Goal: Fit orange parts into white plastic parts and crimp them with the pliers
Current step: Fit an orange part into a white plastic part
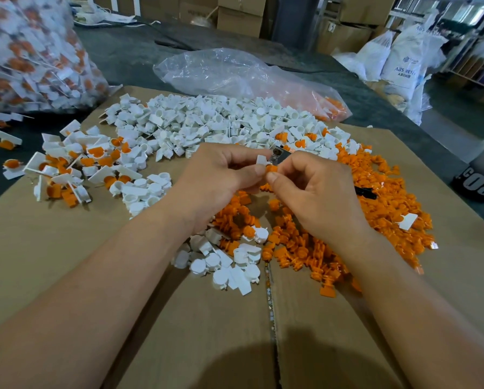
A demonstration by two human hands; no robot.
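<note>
Centre frame — left grip [221,175] pinches white part [261,160], right grip [311,189] pinches orange part [271,168] — touching it from lower right.

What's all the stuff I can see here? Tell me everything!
cardboard: one, brown, under everything
white parts: heap, white, far middle
orange parts: heap, orange, right
joined pieces: heap, white and orange, left
clear bag: one, see-through, behind the heaps
full bag: one, clear, far left
pliers: one, grey and black, middle, partly hidden
sacks: several, white, far right
left hand: one, holds white part
right hand: one, pinches orange part
</note>
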